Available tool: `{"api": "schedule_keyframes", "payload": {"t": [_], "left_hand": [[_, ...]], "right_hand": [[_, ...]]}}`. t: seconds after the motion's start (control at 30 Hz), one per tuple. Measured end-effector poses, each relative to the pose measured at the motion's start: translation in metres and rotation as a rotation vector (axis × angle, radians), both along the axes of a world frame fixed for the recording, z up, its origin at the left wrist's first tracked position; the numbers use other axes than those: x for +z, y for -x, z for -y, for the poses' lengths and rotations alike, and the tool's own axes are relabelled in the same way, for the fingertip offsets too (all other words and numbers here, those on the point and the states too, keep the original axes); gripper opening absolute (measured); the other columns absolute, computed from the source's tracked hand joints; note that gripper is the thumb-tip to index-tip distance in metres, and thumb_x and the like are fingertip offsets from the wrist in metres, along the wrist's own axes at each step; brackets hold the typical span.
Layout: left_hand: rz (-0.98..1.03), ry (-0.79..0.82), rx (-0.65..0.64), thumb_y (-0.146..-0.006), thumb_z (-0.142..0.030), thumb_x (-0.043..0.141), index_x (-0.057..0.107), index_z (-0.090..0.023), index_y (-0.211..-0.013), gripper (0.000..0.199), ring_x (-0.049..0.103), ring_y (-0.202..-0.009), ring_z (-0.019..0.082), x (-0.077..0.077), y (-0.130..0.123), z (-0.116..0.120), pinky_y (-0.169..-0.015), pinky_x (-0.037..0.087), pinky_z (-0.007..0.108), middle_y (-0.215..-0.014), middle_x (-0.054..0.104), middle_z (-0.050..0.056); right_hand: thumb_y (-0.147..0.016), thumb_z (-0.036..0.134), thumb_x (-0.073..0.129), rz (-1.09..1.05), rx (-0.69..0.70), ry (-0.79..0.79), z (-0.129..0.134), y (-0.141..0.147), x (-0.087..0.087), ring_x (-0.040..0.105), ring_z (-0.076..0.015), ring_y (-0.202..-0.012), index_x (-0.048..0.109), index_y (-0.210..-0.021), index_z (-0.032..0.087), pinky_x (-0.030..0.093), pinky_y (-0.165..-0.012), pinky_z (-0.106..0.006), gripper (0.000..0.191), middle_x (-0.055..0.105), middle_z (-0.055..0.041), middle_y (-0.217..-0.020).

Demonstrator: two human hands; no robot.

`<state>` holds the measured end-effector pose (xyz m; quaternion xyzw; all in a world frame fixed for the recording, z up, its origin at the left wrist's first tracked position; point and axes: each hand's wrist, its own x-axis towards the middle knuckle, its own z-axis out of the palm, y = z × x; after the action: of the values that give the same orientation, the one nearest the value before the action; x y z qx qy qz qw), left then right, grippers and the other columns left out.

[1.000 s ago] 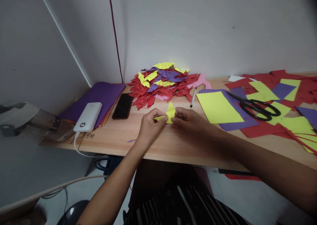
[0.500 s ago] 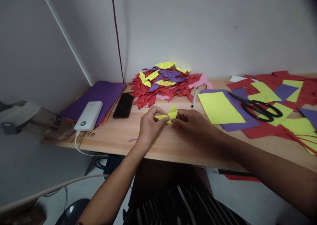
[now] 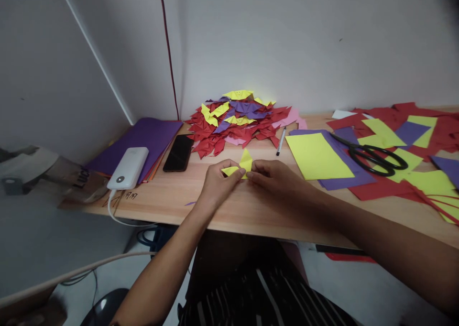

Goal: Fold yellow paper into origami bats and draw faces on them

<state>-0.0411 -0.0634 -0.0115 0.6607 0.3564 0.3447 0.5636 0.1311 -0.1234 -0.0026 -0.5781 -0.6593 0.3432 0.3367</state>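
Observation:
Between my two hands, just above the table's front half, is a small folded piece of yellow paper [image 3: 245,160] with one pointed flap standing up and another pointing left. My left hand [image 3: 219,180] pinches its left side between thumb and fingers. On the other side, my right hand [image 3: 270,175] is closed with its fingertips on the paper's lower right edge. My fingers cover part of the folds. Behind my hands lies a heap of folded paper figures [image 3: 234,120] in red, yellow, purple and pink, some with small drawn faces.
Right of my hands lie a yellow sheet [image 3: 319,156] on purple paper, black-handled scissors [image 3: 373,157] and red paper scraps [image 3: 383,190]. A pen [image 3: 281,141] lies beside the heap. To the left are a phone [image 3: 178,153], a white power bank [image 3: 128,168] and purple sheets [image 3: 148,130].
The yellow paper has shifted slightly left and its upright flap stands a little higher. Both hands keep hold of it; the fingers have moved only slightly.

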Motion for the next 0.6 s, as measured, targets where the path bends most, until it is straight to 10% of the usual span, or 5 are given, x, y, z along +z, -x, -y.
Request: {"api": "schedule_keyframes", "payload": {"t": [0.6], "left_hand": [[0.036, 0.150, 0.001, -0.071, -0.039, 0.072, 0.051, -0.015, -0.062, 0.033, 0.045, -0.046, 0.006, 0.0059, -0.0019, 0.0047, -0.045, 0.028, 0.018, -0.051, 0.052, -0.002]], "right_hand": [[-0.084, 0.036, 0.051, -0.104, 0.145, 0.040, -0.0038, -0.0027, 0.0002, 0.044, -0.0116, -0.062, 0.056, -0.075, 0.018, 0.033, -0.058, -0.025, 0.021, 0.052, 0.0015, -0.069]]}}
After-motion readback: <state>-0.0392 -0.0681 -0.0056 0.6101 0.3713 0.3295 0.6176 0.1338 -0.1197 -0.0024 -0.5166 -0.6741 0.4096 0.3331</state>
